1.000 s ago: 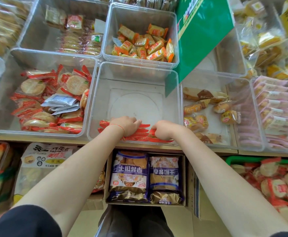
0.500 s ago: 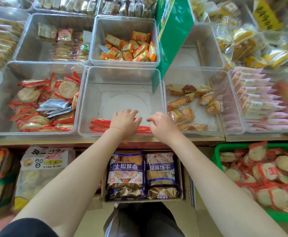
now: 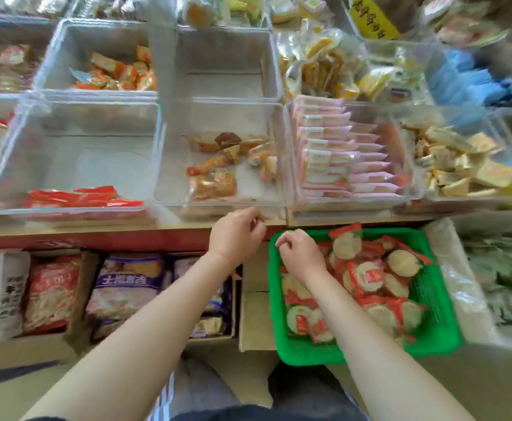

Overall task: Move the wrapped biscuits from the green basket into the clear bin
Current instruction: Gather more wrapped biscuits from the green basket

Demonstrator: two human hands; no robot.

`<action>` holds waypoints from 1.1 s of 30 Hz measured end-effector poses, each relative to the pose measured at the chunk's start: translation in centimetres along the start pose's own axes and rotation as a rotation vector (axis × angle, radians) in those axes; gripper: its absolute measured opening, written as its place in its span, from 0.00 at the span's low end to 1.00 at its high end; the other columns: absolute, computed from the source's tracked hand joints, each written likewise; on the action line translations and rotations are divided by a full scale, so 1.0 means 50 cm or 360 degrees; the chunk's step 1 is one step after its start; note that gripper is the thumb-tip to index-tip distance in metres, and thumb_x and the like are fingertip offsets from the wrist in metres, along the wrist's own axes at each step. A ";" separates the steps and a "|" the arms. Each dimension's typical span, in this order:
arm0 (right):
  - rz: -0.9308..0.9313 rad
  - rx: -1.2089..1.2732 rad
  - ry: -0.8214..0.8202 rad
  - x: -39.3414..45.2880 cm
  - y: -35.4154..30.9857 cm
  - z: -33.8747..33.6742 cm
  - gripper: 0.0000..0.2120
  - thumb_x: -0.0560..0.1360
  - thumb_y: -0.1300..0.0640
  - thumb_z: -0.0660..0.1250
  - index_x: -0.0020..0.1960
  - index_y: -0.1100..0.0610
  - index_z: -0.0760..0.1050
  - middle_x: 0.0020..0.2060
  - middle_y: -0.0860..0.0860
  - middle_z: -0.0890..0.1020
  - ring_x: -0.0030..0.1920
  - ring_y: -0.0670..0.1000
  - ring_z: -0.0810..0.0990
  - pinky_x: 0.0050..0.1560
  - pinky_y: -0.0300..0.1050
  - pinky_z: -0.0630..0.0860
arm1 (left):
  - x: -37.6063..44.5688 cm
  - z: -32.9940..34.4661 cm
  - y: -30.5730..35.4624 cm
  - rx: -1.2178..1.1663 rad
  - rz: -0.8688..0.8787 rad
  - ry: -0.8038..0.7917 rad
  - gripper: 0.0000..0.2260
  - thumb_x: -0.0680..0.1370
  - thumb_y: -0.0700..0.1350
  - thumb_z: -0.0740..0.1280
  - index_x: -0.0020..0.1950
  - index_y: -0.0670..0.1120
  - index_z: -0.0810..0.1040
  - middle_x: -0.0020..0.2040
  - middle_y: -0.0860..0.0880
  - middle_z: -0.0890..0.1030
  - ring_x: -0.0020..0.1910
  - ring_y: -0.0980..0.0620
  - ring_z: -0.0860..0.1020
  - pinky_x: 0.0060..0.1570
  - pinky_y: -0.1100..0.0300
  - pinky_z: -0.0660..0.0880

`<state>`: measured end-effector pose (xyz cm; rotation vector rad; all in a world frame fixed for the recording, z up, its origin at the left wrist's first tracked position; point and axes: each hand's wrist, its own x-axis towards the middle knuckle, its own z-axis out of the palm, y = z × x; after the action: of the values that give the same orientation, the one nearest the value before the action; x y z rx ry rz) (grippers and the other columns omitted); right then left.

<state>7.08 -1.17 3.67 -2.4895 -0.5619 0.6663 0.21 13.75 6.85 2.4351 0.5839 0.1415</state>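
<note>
Over the green basket [image 3: 431,344] the right hand [image 3: 301,255] hangs loosely curled, its grip holding nothing. Beside it the left hand [image 3: 238,235] is empty too. Wrapped biscuits [image 3: 367,275] fill the basket; some red packs [image 3: 78,197] lie in the clear bin [image 3: 75,147].

Upper shelf bins [image 3: 449,71] motion-blurred — right hand [image 3: 301,253] fingertips curled under, hidden

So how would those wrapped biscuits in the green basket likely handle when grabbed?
The wrapped biscuits look like flat rounds in glossy film, so probably light and slippery. Loosely heaped in the green basket, they would likely slide apart. Probably brittle if squeezed.
</note>
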 end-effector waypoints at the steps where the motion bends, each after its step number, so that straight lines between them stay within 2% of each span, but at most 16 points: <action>1: 0.0027 -0.0044 -0.0066 -0.005 0.060 -0.025 0.11 0.76 0.60 0.60 0.48 0.53 0.82 0.51 0.53 0.78 0.53 0.56 0.78 0.53 0.46 0.73 | -0.005 0.044 0.034 -0.0016 -0.0036 -0.0074 0.08 0.76 0.48 0.62 0.49 0.48 0.80 0.44 0.49 0.82 0.45 0.45 0.79 0.39 0.55 0.73; 5: 0.0256 -0.0159 -0.0181 -0.017 0.275 -0.128 0.17 0.77 0.58 0.60 0.62 0.54 0.80 0.63 0.56 0.77 0.61 0.58 0.76 0.60 0.47 0.73 | -0.011 0.199 0.158 0.0023 -0.0134 -0.0470 0.10 0.76 0.48 0.62 0.51 0.51 0.81 0.49 0.49 0.83 0.49 0.45 0.79 0.42 0.56 0.74; 7: 0.0364 -0.0216 -0.0197 -0.018 0.348 -0.157 0.17 0.77 0.56 0.59 0.64 0.55 0.78 0.64 0.57 0.77 0.63 0.59 0.75 0.59 0.47 0.73 | -0.014 0.253 0.198 0.0052 -0.0195 -0.0713 0.11 0.77 0.49 0.62 0.54 0.52 0.81 0.52 0.49 0.83 0.51 0.46 0.80 0.44 0.58 0.74; 9: 0.0378 -0.0236 -0.0268 -0.010 0.398 -0.164 0.19 0.79 0.54 0.57 0.66 0.55 0.75 0.65 0.58 0.75 0.64 0.60 0.73 0.59 0.47 0.71 | -0.016 0.294 0.218 0.0116 -0.0242 -0.0933 0.13 0.78 0.51 0.62 0.58 0.50 0.81 0.57 0.47 0.82 0.55 0.46 0.79 0.51 0.57 0.76; 11: 0.0361 -0.0263 -0.0360 0.000 0.434 -0.155 0.22 0.79 0.52 0.59 0.72 0.55 0.69 0.69 0.60 0.69 0.67 0.62 0.70 0.64 0.50 0.70 | -0.022 0.321 0.224 0.0196 -0.0325 -0.1104 0.14 0.78 0.51 0.61 0.60 0.50 0.80 0.60 0.46 0.81 0.57 0.46 0.78 0.55 0.56 0.76; 13: 0.0429 -0.0268 -0.0422 0.008 0.461 -0.144 0.29 0.78 0.50 0.63 0.77 0.52 0.60 0.73 0.62 0.62 0.71 0.64 0.65 0.68 0.53 0.68 | -0.030 0.339 0.227 0.0255 -0.0409 -0.1192 0.15 0.78 0.51 0.61 0.62 0.50 0.79 0.60 0.46 0.80 0.57 0.46 0.78 0.52 0.57 0.75; 15: 0.0596 -0.0211 -0.0405 0.013 0.483 -0.136 0.35 0.76 0.47 0.68 0.78 0.47 0.55 0.73 0.62 0.60 0.70 0.64 0.65 0.67 0.55 0.68 | -0.036 0.347 0.227 0.0246 -0.0469 -0.1177 0.15 0.79 0.51 0.61 0.62 0.49 0.79 0.60 0.46 0.80 0.54 0.47 0.78 0.49 0.58 0.74; 17: 0.0648 -0.0156 -0.0355 0.014 0.501 -0.137 0.39 0.74 0.48 0.71 0.78 0.45 0.54 0.71 0.61 0.65 0.68 0.63 0.69 0.63 0.55 0.70 | -0.041 0.351 0.226 0.0180 -0.0552 -0.1100 0.14 0.78 0.51 0.61 0.60 0.50 0.79 0.58 0.48 0.80 0.48 0.50 0.77 0.43 0.60 0.72; 19: 0.0566 -0.0152 -0.0314 0.015 0.513 -0.141 0.38 0.75 0.52 0.70 0.78 0.47 0.53 0.67 0.59 0.73 0.64 0.61 0.74 0.61 0.54 0.73 | -0.042 0.354 0.227 0.0158 -0.0596 -0.1054 0.12 0.78 0.51 0.61 0.58 0.51 0.80 0.55 0.49 0.80 0.43 0.53 0.77 0.38 0.61 0.71; 21: 0.0583 -0.0081 -0.0261 0.020 0.518 -0.145 0.38 0.75 0.57 0.69 0.79 0.49 0.52 0.64 0.58 0.76 0.61 0.60 0.77 0.57 0.54 0.76 | -0.040 0.359 0.231 0.0149 -0.0625 -0.1057 0.12 0.78 0.51 0.61 0.57 0.51 0.80 0.50 0.50 0.79 0.38 0.55 0.77 0.33 0.61 0.71; 24: 0.0708 0.0233 -0.0266 0.028 0.506 -0.159 0.34 0.74 0.57 0.72 0.75 0.56 0.60 0.63 0.57 0.77 0.60 0.59 0.77 0.49 0.48 0.74 | -0.033 0.371 0.238 0.0117 -0.0677 -0.1031 0.12 0.78 0.49 0.61 0.58 0.50 0.79 0.48 0.50 0.80 0.37 0.54 0.78 0.32 0.60 0.73; 26: 0.0621 0.0277 -0.0315 0.032 0.494 -0.175 0.23 0.74 0.55 0.71 0.67 0.57 0.71 0.60 0.55 0.79 0.57 0.56 0.78 0.47 0.45 0.71 | -0.028 0.381 0.242 0.0112 -0.0673 -0.0973 0.14 0.77 0.49 0.62 0.62 0.50 0.77 0.53 0.48 0.81 0.40 0.52 0.78 0.36 0.59 0.73; 28: 0.0491 0.0298 -0.0367 0.032 0.481 -0.189 0.18 0.75 0.53 0.70 0.63 0.56 0.76 0.59 0.53 0.80 0.56 0.54 0.78 0.47 0.44 0.71 | -0.026 0.392 0.247 0.0085 -0.0604 -0.0857 0.22 0.75 0.50 0.66 0.69 0.51 0.71 0.62 0.47 0.77 0.53 0.48 0.77 0.50 0.55 0.76; 30: 0.0391 0.0388 -0.0432 0.034 0.467 -0.199 0.19 0.75 0.53 0.69 0.64 0.56 0.76 0.60 0.52 0.79 0.55 0.52 0.77 0.48 0.43 0.72 | -0.024 0.395 0.256 0.0005 -0.0468 -0.0714 0.30 0.72 0.52 0.70 0.73 0.52 0.67 0.67 0.49 0.73 0.64 0.48 0.73 0.62 0.51 0.73; 32: 0.0313 0.0523 -0.0543 0.038 0.453 -0.206 0.21 0.75 0.53 0.69 0.66 0.55 0.75 0.61 0.50 0.79 0.56 0.49 0.77 0.49 0.43 0.75 | -0.017 0.395 0.261 -0.0054 -0.0379 -0.0677 0.33 0.70 0.54 0.73 0.73 0.53 0.67 0.67 0.52 0.74 0.66 0.50 0.72 0.64 0.50 0.71; 33: 0.0278 0.0578 -0.0603 0.043 0.447 -0.207 0.22 0.74 0.53 0.69 0.67 0.55 0.75 0.63 0.50 0.78 0.59 0.49 0.77 0.54 0.46 0.77 | -0.014 0.394 0.259 -0.0117 -0.0418 -0.0700 0.31 0.69 0.55 0.74 0.71 0.53 0.70 0.65 0.52 0.76 0.63 0.51 0.74 0.63 0.50 0.73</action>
<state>20.19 -21.45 -1.68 -2.0954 -0.3175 1.2071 9.12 -6.59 -1.14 2.1953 0.6710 -0.4603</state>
